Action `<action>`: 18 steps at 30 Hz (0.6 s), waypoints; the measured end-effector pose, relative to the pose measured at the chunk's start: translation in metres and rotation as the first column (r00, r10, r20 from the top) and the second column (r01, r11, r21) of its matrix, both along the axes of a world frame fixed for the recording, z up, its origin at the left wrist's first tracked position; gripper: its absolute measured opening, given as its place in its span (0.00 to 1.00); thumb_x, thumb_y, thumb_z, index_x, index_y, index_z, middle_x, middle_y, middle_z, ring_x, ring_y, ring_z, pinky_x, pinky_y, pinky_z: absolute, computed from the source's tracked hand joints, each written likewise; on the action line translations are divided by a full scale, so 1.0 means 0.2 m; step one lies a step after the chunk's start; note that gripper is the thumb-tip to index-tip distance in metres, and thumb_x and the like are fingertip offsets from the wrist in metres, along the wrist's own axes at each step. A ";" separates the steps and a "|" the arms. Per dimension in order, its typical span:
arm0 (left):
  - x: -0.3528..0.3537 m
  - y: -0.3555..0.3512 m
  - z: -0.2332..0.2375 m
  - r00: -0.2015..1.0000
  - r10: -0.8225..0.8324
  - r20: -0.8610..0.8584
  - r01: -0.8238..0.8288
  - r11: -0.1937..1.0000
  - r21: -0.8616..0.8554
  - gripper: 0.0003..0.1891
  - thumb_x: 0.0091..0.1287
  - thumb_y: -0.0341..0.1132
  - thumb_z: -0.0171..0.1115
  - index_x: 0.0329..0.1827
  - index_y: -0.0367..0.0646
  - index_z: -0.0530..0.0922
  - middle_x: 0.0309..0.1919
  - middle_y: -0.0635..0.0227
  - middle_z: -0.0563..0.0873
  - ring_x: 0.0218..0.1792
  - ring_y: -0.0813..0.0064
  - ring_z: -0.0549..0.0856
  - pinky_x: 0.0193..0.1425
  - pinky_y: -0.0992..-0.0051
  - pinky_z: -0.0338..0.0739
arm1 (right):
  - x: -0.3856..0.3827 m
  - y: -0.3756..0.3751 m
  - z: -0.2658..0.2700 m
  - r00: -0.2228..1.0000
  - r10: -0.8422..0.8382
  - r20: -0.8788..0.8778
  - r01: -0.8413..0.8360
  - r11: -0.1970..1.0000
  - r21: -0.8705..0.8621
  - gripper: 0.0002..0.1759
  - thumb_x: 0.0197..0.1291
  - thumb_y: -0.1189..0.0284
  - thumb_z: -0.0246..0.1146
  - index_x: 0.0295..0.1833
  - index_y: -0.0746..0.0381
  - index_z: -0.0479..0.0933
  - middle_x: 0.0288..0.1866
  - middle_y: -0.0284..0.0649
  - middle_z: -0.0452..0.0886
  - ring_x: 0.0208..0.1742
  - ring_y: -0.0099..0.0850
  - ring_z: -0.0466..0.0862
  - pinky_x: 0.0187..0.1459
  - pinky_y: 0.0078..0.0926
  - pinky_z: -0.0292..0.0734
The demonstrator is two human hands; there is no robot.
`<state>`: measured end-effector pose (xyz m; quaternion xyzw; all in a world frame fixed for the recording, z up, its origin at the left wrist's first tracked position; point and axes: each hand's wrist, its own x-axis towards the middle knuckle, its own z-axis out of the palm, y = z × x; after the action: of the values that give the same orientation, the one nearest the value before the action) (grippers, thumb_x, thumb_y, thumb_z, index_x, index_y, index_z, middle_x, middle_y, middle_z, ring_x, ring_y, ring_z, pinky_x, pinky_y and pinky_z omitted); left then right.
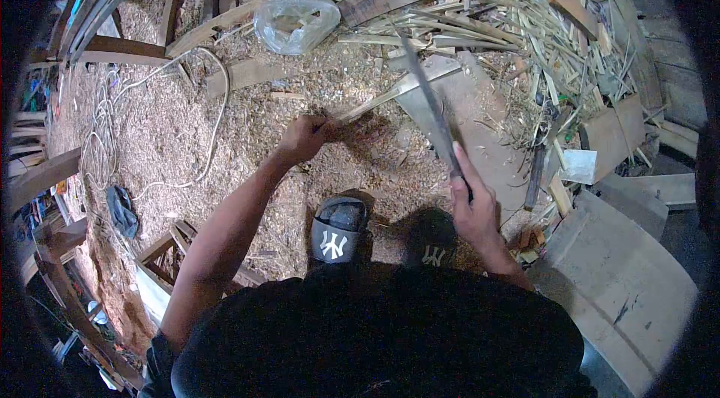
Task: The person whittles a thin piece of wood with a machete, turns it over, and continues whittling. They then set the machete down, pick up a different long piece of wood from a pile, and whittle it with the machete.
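Note:
My left hand (304, 139) is closed round the near end of a thin wooden strip (390, 93), which slants up and to the right over the shavings. In my right hand (474, 199) is a long dark blade (429, 90), gripped at its lower end and pointing up and slightly left. The blade passes across the strip near the strip's far end in this view; whether they touch I cannot tell. A flat grey board (480, 120) lies on the floor beneath and to the right of the blade.
Wood shavings (172, 120) cover the floor round my sandals (339, 229). A clear plastic bag (297, 23) lies ahead, and a looped cable (223, 109) is on the left. Split strips (465, 30) are heaped at the upper right. A large panel (615, 278) stands at the lower right.

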<state>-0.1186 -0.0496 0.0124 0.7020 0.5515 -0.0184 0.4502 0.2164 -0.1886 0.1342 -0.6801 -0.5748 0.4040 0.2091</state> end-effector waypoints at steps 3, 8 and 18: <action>0.00 -0.01 0.00 0.999 0.035 0.010 -0.034 0.998 -0.052 0.22 0.75 0.50 0.53 0.44 0.40 0.86 0.31 0.57 0.89 0.32 0.67 0.87 0.40 0.64 0.80 | -0.03 -0.05 -0.08 0.972 -0.098 -0.215 0.137 0.975 0.173 0.26 0.74 0.67 0.51 0.76 0.55 0.63 0.38 0.45 0.80 0.34 0.29 0.81 0.43 0.28 0.76; -0.04 -0.05 -0.18 0.977 0.099 0.191 -0.118 0.989 0.094 0.21 0.72 0.51 0.57 0.36 0.41 0.85 0.26 0.49 0.85 0.29 0.53 0.86 0.37 0.59 0.78 | -0.06 -0.01 -0.16 0.996 0.073 0.046 -0.077 0.995 0.071 0.26 0.73 0.70 0.51 0.76 0.54 0.63 0.60 0.55 0.78 0.59 0.42 0.81 0.59 0.33 0.74; -0.04 -0.01 -0.12 0.999 0.008 0.039 -0.009 1.000 0.020 0.19 0.76 0.46 0.52 0.43 0.41 0.86 0.32 0.55 0.87 0.33 0.64 0.87 0.40 0.63 0.79 | 0.00 0.00 0.01 0.988 -0.069 -0.136 0.088 0.987 0.132 0.25 0.74 0.69 0.49 0.75 0.58 0.64 0.45 0.43 0.74 0.42 0.33 0.74 0.44 0.27 0.71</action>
<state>-0.1276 -0.0517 -0.0122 0.7043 0.5459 0.0026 0.4538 0.2163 -0.1894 0.1368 -0.6582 -0.5591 0.3987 0.3086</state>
